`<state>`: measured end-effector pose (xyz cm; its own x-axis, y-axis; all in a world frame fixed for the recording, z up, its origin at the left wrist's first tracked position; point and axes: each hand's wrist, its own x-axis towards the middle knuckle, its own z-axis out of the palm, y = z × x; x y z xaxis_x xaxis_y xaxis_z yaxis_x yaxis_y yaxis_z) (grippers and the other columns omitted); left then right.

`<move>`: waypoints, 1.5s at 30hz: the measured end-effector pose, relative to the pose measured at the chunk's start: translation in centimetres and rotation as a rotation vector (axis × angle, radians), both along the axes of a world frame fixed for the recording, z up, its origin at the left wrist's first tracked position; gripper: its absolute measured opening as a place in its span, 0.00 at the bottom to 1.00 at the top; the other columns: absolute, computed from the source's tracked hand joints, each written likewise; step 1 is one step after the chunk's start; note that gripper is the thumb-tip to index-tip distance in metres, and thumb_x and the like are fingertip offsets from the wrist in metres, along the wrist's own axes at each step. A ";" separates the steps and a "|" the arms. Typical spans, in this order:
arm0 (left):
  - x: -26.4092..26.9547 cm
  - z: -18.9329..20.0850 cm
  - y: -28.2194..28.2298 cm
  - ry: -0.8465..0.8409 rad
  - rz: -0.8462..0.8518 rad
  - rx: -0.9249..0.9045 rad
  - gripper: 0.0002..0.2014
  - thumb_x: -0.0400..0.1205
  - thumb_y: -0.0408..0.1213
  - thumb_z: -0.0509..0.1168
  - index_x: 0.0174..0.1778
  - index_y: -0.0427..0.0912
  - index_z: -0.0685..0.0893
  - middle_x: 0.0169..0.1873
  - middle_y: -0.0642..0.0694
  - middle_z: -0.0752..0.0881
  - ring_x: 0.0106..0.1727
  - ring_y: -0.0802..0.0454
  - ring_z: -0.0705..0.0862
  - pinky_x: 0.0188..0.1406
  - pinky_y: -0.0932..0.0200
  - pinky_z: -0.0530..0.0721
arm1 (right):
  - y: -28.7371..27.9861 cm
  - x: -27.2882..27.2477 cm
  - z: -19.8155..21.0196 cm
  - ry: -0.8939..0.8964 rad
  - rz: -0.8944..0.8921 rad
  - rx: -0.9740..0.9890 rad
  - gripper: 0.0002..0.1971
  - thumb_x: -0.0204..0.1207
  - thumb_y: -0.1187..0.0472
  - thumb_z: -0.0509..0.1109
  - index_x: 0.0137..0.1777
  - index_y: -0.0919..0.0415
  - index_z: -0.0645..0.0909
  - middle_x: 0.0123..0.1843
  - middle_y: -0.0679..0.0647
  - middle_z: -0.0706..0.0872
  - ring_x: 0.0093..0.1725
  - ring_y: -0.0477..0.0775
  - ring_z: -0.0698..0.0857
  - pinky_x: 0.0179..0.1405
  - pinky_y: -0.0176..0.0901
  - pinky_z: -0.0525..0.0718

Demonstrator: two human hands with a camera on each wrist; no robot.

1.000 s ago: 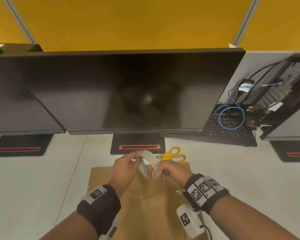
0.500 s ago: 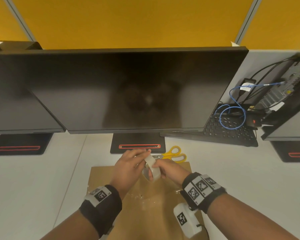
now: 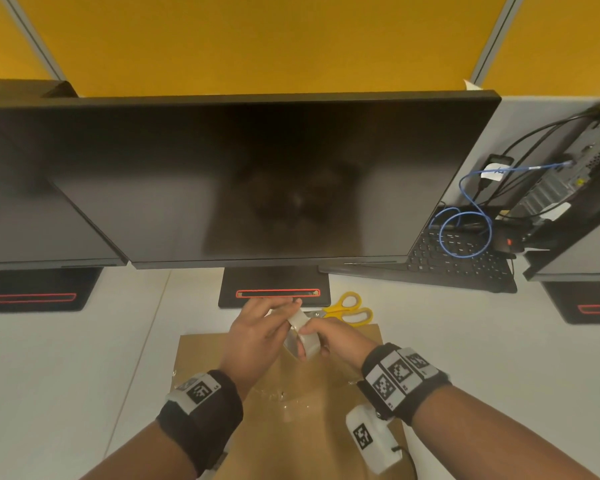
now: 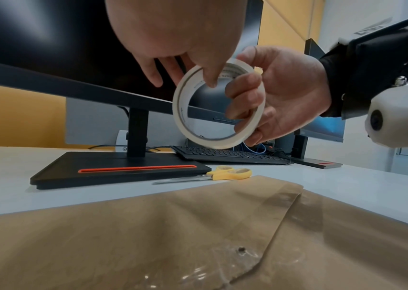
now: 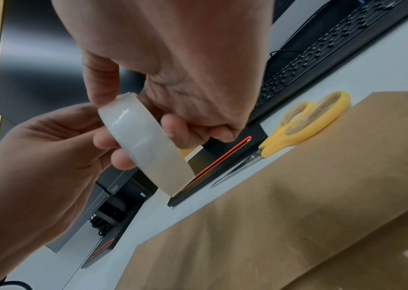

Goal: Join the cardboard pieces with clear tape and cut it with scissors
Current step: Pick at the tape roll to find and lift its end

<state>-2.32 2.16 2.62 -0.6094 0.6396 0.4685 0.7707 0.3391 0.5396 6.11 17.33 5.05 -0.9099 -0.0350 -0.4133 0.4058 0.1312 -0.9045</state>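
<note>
The free end of the clear tape roll [image 4: 218, 106] is not discernible in any view. The monitor [image 3: 257, 174] conceals the desk area behind it. Crinkled tape on the cardboard pieces [image 3: 291, 403] is hard to resolve.

The right hand [image 4: 279, 94] grips the roll with fingers curled through its core. The left hand [image 5: 39, 160] pinches the roll's outer band between thumb and fingertips. The roll is held above the cardboard's far edge, clear of it.

The cardboard lies flat on the white desk [image 3: 66, 358]. The yellow-handled scissors [image 3: 347, 310] lie just beyond the cardboard's far edge, beside the monitor base [image 3: 274, 289]. A keyboard [image 3: 461, 261] and blue cable [image 3: 465, 233] occupy the far right. Yellow partition panels [image 3: 257, 39] back the desk. Bare desk flanks the cardboard.
</note>
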 end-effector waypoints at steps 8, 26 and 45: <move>-1.2 0.1 -0.2 -0.482 0.237 -0.262 0.25 0.81 0.46 0.66 0.75 0.57 0.71 0.70 0.54 0.78 0.68 0.55 0.77 0.68 0.56 0.77 | 0.4 0.6 -1.1 0.037 0.035 -0.014 0.15 0.68 0.52 0.55 0.34 0.57 0.81 0.40 0.49 0.83 0.41 0.52 0.71 0.42 0.40 0.71; 0.0 1.4 -0.9 -0.063 0.116 -0.244 0.21 0.78 0.46 0.54 0.62 0.50 0.86 0.49 0.52 0.91 0.47 0.50 0.89 0.45 0.60 0.87 | 0.2 -0.2 0.1 0.010 0.043 -0.027 0.19 0.69 0.50 0.55 0.26 0.54 0.83 0.31 0.46 0.87 0.31 0.44 0.74 0.36 0.39 0.71; 0.3 0.5 -0.7 0.164 -0.030 -0.193 0.17 0.77 0.41 0.61 0.57 0.44 0.89 0.47 0.50 0.91 0.45 0.55 0.84 0.44 0.63 0.82 | -0.2 0.0 0.1 0.019 -0.019 -0.108 0.18 0.68 0.53 0.54 0.22 0.53 0.80 0.28 0.49 0.84 0.29 0.41 0.80 0.30 0.24 0.75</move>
